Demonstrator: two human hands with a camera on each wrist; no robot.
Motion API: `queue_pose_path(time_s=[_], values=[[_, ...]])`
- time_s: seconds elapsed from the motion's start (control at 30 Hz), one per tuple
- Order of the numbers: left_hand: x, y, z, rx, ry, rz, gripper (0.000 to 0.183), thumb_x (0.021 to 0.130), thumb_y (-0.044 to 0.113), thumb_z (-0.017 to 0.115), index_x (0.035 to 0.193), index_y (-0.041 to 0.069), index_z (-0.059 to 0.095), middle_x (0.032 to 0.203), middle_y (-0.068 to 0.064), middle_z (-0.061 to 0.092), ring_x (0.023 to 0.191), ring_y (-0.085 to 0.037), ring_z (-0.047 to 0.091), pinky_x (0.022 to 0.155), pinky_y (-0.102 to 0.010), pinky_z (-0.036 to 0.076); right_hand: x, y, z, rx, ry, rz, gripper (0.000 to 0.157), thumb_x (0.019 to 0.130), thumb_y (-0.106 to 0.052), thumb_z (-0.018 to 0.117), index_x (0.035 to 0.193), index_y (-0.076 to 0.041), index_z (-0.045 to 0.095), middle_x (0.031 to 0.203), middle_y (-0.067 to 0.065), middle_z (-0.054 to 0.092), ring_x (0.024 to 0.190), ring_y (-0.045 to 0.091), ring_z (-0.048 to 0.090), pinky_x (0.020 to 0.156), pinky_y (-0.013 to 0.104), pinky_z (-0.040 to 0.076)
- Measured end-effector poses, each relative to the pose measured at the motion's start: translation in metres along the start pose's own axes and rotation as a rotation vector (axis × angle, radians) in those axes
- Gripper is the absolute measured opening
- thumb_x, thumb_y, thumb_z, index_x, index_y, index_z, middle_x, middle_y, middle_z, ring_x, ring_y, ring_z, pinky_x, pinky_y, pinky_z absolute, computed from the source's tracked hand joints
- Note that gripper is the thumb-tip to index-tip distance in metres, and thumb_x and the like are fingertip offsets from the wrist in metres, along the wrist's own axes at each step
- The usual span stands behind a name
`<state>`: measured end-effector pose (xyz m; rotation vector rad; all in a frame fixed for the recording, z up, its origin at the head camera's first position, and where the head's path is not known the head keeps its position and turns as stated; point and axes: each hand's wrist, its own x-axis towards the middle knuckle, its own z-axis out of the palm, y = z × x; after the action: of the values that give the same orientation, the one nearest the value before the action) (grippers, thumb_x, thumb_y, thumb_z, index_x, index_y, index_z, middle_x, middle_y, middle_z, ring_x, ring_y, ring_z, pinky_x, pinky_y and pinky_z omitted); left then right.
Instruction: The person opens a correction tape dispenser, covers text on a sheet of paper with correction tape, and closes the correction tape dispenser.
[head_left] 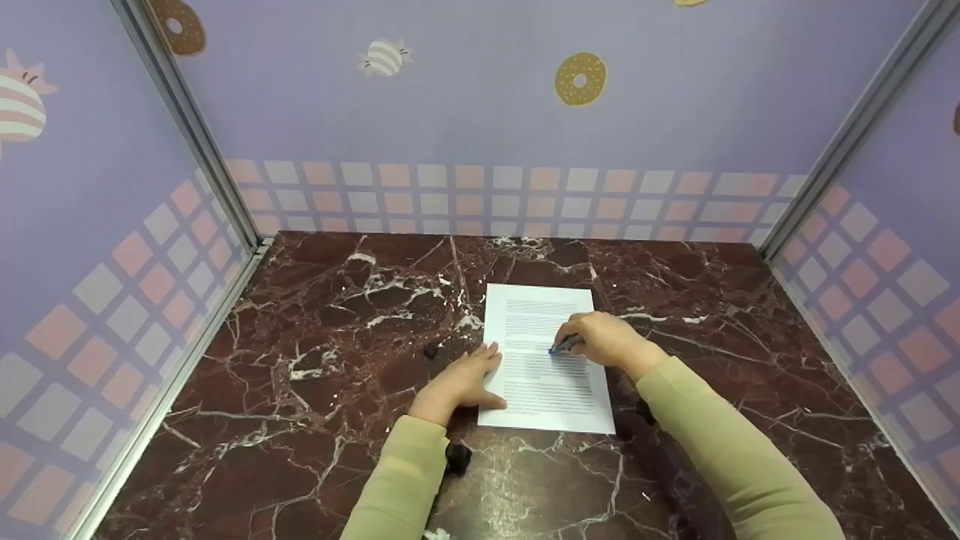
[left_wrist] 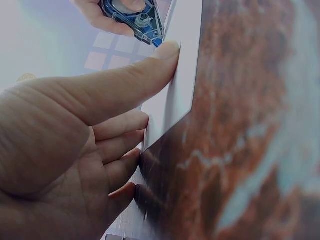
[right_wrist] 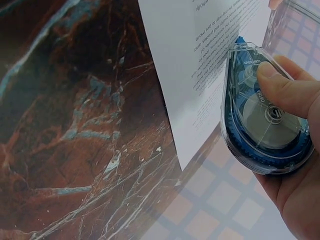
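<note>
Correction tape (head_left: pixel 568 343) | head: right of centre, tip at paper (head_left: pixel 547 416), pinched by right hand (head_left: pixel 606 339); left hand (head_left: pixel 466 381), fingers extended, rests on paper's left edge | left wrist: tape at top, above left hand | right wrist: tape at right, gripped

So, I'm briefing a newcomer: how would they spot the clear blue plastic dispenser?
On the dark red marbled table lies a white printed page. Over it, the person's right grip holds the teardrop dispenser; only it shows blue through clear plastic.
</note>
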<state>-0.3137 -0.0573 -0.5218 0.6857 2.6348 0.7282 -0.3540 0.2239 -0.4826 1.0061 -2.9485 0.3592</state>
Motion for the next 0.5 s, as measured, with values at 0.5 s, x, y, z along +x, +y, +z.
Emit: queue_pose_path(time_s=[0.5], values=[[-0.0013, -0.0004, 0.0006, 0.011, 0.009, 0.019, 0.092, 0.084, 0.029, 0.085, 0.155, -0.005, 0.039, 0.170, -0.018, 0.025, 0.160, -0.037, 0.019, 0.133, -0.053, 0.017, -0.0027, 0.0006, -0.0022, 0.009, -0.016, 0.032, 0.026, 0.085, 0.000, 0.079, 0.105, -0.016, 0.081, 0.103, 0.005, 0.076, 0.099, 0.029, 0.074, 0.089, 0.047, 0.063]])
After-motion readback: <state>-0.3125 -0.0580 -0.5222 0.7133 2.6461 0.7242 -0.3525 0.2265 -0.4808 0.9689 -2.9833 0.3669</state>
